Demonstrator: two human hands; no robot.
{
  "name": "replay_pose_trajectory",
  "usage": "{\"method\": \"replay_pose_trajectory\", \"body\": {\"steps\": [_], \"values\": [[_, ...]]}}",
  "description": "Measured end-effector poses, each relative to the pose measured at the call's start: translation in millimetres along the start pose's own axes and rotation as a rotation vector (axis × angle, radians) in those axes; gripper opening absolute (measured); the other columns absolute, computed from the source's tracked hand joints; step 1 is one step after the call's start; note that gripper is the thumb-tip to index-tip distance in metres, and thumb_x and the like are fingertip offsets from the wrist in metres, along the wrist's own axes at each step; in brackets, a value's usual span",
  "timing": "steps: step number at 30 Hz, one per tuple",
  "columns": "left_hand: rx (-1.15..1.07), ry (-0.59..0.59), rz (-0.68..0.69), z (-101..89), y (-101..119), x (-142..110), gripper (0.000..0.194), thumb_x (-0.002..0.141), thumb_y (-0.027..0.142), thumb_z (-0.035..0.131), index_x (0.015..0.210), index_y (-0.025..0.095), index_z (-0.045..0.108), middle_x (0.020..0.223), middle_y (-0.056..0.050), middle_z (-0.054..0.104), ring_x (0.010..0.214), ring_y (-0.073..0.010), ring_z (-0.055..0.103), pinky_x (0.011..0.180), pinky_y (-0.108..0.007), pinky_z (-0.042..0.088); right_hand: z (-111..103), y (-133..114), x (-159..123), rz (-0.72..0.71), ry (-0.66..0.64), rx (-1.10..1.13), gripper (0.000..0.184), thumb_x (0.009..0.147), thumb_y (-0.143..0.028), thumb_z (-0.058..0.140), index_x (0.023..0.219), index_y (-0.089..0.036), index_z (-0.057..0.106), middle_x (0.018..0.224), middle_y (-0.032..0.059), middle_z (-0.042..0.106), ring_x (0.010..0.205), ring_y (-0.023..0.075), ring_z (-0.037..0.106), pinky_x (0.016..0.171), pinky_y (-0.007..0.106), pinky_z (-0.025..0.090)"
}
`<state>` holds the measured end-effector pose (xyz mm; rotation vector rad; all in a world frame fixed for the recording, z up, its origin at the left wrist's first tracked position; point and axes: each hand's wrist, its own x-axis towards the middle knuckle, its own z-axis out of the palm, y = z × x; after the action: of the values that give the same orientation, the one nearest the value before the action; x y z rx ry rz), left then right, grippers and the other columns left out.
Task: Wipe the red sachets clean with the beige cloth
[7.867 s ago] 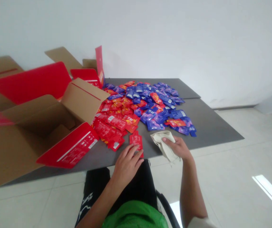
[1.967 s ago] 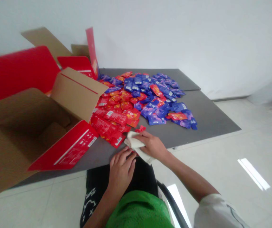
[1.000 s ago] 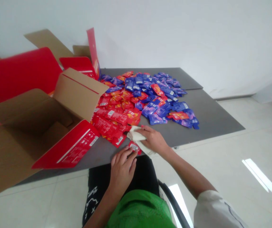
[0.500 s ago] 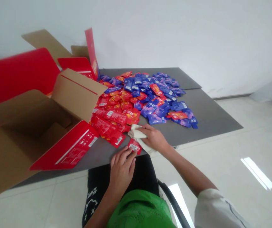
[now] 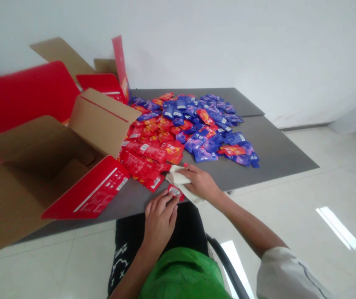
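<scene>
My right hand [image 5: 200, 182] is closed on a pale cloth [image 5: 178, 178] and presses it down over a red sachet [image 5: 174, 191] at the near edge of the grey table [image 5: 271, 153]. My left hand [image 5: 160, 216] lies flat with its fingers stretched out, the fingertips resting on the near end of that sachet. Just beyond lies a big heap of red sachets [image 5: 148, 153] and blue sachets [image 5: 203, 124].
A large open cardboard box [image 5: 37, 166] with red printed flaps takes up the left side of the table, with a second open box [image 5: 81, 74] behind it. A white wall stands behind. The pale tiled floor lies to the right.
Over the last second my right hand has slid the cloth a little along the sachet. Earlier the cloth lay to the right of the sachet; it has since come over it.
</scene>
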<state>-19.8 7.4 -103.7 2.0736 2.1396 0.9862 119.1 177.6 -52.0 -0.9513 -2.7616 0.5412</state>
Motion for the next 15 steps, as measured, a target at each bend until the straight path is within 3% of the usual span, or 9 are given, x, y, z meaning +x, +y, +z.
{"method": "replay_pose_trajectory", "body": {"steps": [3, 6, 11, 13, 15], "values": [[-0.003, 0.013, 0.002, -0.4, 0.1, 0.3, 0.033, 0.098, 0.017, 0.059, 0.129, 0.026, 0.069, 0.129, -0.007, 0.071, 0.129, -0.0260, 0.060, 0.107, -0.044, 0.043, -15.2, 14.9, 15.7, 0.064, 0.024, -0.070, 0.042, 0.097, -0.023, 0.058, 0.138, -0.027, 0.065, 0.128, 0.0077, 0.066, 0.108, 0.0216, 0.068, 0.090, 0.027, 0.053], [-0.009, 0.019, 0.000, 0.1, 0.6, -0.6, 0.032, 0.098, 0.016, 0.059, 0.128, 0.025, 0.069, 0.129, -0.007, 0.070, 0.130, -0.0259, 0.059, 0.108, -0.044, 0.042, -20.9, 11.4, 11.2, 0.058, 0.062, -0.091, 0.044, 0.096, -0.021, 0.058, 0.139, -0.027, 0.064, 0.129, 0.0078, 0.065, 0.106, 0.0217, 0.069, 0.088, 0.027, 0.053], [0.033, -0.009, -0.028, 0.2, 1.8, -2.0, 0.021, 0.097, 0.017, 0.060, 0.110, 0.023, 0.075, 0.118, -0.009, 0.072, 0.122, -0.0288, 0.062, 0.106, -0.046, 0.043, -2.7, -18.4, -20.6, -0.116, -0.003, 0.018, 0.046, 0.097, -0.022, 0.059, 0.143, -0.030, 0.060, 0.133, 0.0068, 0.065, 0.113, 0.0199, 0.066, 0.090, 0.025, 0.052], [0.043, -0.017, -0.038, -0.5, 2.2, -1.9, 0.018, 0.096, 0.017, 0.060, 0.105, 0.022, 0.076, 0.114, -0.010, 0.072, 0.119, -0.0293, 0.063, 0.105, -0.047, 0.044, 4.2, -22.8, -24.4, -0.113, -0.056, 0.038, 0.043, 0.097, -0.024, 0.060, 0.140, -0.029, 0.062, 0.131, 0.0060, 0.066, 0.109, 0.0195, 0.068, 0.088, 0.025, 0.053], [0.021, -0.015, -0.025, -1.1, 2.3, -1.4, 0.023, 0.098, 0.017, 0.059, 0.114, 0.023, 0.074, 0.120, -0.009, 0.072, 0.124, -0.0284, 0.061, 0.107, -0.047, 0.043, 6.0, -18.5, -20.0, -0.072, -0.052, 0.027, 0.042, 0.097, -0.024, 0.060, 0.138, -0.029, 0.064, 0.132, 0.0056, 0.066, 0.110, 0.0199, 0.068, 0.088, 0.025, 0.053]]}}
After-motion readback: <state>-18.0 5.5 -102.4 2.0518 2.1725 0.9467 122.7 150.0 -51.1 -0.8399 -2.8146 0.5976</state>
